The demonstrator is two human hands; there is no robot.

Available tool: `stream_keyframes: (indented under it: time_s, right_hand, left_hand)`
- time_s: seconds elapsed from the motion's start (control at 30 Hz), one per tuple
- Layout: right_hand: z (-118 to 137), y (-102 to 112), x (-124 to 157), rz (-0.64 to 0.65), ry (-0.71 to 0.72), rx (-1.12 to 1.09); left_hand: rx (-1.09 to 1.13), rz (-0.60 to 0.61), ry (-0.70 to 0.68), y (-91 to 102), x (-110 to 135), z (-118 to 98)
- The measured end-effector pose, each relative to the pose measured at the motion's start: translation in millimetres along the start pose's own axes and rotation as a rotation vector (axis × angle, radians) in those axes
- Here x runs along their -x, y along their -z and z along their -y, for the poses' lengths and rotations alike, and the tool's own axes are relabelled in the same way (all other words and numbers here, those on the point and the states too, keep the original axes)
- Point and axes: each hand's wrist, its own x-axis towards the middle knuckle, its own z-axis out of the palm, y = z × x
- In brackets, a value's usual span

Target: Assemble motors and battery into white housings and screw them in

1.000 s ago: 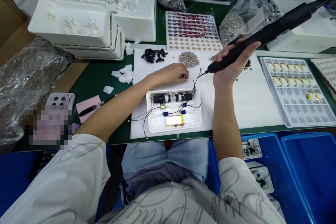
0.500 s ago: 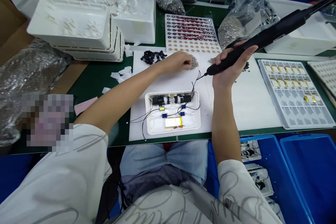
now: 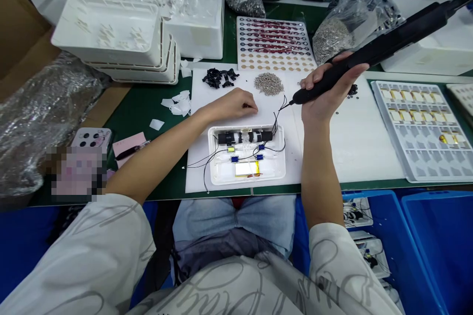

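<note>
"Where's the white case [image 3: 275,170]?"
"Before me on the white sheet [image 3: 351,147], near the edge of the green table [image 3: 133,103]: smooth, rounded corners."
"Holding anything?"
"My right hand [image 3: 327,91] grips the long black screwdriver [image 3: 391,43]. My left hand [image 3: 234,104] curls just beyond the case, fingertips close; whether they pinch anything, I can't tell."
"Room?"
"Past it, grainy metal parts [image 3: 269,83] heap; rightward, sheet until the pocketed tray [image 3: 424,157]."

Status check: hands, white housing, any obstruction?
Right hand gripping black electric screwdriver. Left hand curled near screw pile, contents unclear. White housing open on mat, black wires over its rim.
</note>
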Motion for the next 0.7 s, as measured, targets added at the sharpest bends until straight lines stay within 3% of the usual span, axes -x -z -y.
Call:
stream_keyframes:
  time_s: [0.3,0.43,0.63,0.7]
  right_hand:
    - [13.6,-11.3,12.9,0.066,0.0,-0.077]
    - [15.3,-13.5,11.7,0.008,0.068,-0.072]
    - [10.6,-6.7,4.4,-0.132,0.142,0.144]
    - [12.6,-4.3,3.6,-0.191,0.027,0.091]
  left_hand:
    - [0.186,-0.118,0.14,-3.6,6.5,-0.3]
    - [0.326,-0.196,0.195,-4.6,3.8,-1.1]
    - [0.512,-0.178,0.232,-4.2,1.0,0.4]
    - [0.546,-0.17,0.238,-3.0,0.8,0.8]
